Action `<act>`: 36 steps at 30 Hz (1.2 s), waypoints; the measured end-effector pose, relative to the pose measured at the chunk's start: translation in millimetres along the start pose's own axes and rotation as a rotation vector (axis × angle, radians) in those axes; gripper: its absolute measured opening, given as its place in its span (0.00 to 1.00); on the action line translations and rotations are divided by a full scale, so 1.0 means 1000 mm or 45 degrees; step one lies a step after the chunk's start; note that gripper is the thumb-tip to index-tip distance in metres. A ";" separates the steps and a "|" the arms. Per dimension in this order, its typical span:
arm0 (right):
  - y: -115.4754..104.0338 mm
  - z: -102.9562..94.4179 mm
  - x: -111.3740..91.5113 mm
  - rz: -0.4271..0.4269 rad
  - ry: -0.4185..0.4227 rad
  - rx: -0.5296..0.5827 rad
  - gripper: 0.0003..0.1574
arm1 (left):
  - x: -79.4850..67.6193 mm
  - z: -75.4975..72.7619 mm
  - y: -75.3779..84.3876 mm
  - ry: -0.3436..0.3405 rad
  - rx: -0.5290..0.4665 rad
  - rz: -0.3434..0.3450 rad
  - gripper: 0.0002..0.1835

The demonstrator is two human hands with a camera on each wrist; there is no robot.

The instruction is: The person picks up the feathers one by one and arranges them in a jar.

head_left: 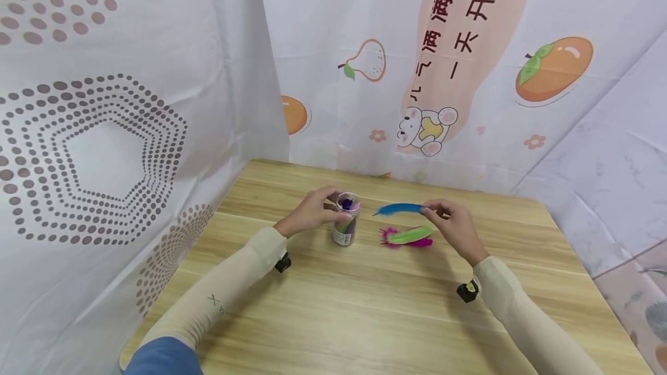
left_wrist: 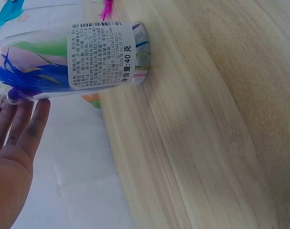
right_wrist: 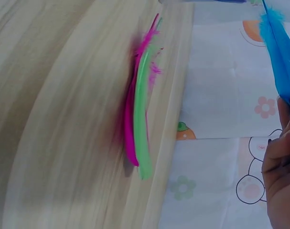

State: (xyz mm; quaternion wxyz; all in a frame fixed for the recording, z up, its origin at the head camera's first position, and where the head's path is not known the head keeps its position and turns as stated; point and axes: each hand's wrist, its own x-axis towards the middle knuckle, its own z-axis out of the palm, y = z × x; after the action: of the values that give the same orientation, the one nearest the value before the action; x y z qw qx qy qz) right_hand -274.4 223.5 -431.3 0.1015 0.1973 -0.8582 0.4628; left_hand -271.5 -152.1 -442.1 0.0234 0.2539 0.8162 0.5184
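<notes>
Left hand (head_left: pixel 312 210) grips an upright clear jar (head_left: pixel 350 228); green, pink, blue and purple plumes (left_wrist: pixel 47 74) inside. Right hand (head_left: pixel 455 227) pinches a blue feather (head_left: pixel 400 208) near the jar; on the wooden table (head_left: pixel 333 311), a green feather (head_left: pixel 410 235) overlies a magenta feather (head_left: pixel 424 242).

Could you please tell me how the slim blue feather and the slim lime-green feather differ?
The slim blue feather is pinched by the right hand above the wooden table; the slim lime-green feather lies over a magenta feather. The blue feather is deeper in colour, the lime-green feather paler. In the head view, both quill ends point left.
</notes>
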 end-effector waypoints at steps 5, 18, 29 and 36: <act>-0.004 0.000 0.002 -0.004 0.019 0.004 0.10 | 0.000 0.001 0.001 0.004 -0.023 -0.020 0.28; -0.021 0.006 0.015 -0.022 0.080 0.007 0.12 | -0.001 0.000 0.001 0.003 -0.022 -0.027 0.29; -0.036 0.017 0.025 -0.100 0.068 -0.047 0.13 | 0.000 0.001 -0.001 0.009 -0.039 -0.031 0.29; -0.044 0.024 0.033 -0.186 0.088 -0.111 0.09 | 0.000 0.001 -0.002 0.003 -0.034 -0.018 0.28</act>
State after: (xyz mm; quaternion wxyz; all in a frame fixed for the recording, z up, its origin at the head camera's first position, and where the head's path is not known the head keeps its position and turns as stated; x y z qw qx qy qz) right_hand -284.5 173.8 -399.5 0.1729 0.2388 -0.8569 0.4228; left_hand -271.6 -151.9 -443.9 0.0296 0.2474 0.8110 0.5293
